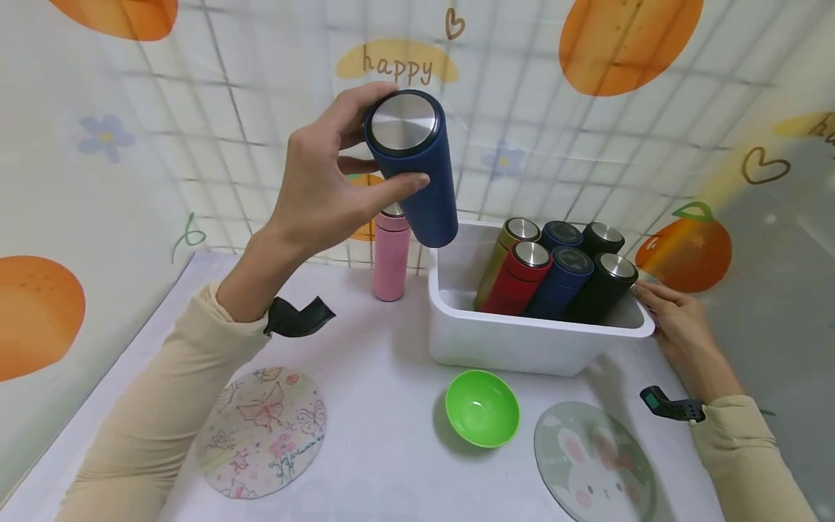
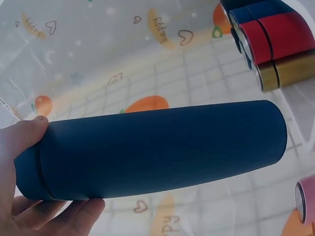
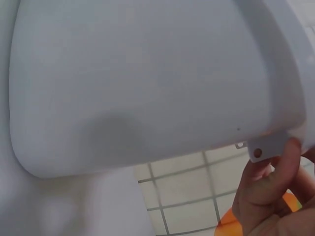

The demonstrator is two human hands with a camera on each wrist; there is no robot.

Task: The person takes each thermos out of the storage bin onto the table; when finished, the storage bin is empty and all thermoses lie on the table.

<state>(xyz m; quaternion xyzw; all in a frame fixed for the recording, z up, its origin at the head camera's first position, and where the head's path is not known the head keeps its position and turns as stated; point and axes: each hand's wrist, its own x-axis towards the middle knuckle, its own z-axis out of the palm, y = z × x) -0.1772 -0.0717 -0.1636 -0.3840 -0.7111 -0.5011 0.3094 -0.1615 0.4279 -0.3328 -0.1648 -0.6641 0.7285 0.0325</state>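
A dark blue thermos bottle (image 1: 427, 192) with a steel-topped lid is raised above the table. My left hand (image 1: 326, 174) grips it around the lid end, thumb on one side and fingers on the other, as the left wrist view also shows. To the right is a white bin (image 1: 522, 344), in which several thermoses lean together, among them a red one (image 1: 518, 283), a blue one (image 1: 554, 290) and a black one (image 1: 593, 297). My right hand (image 1: 685, 337) pinches the bin's right rim, thumb and curled fingers beside a small holed tab (image 3: 266, 147) in the right wrist view.
Behind the raised bottle, a pink thermos (image 1: 391, 264) stands at the table's back. A green bowl (image 1: 483, 409) sits in front of the bin, between a butterfly-print round mat (image 1: 264, 435) and a rabbit-print round mat (image 1: 596, 460). A printed curtain over a wire grid (image 1: 274, 123) backs the table.
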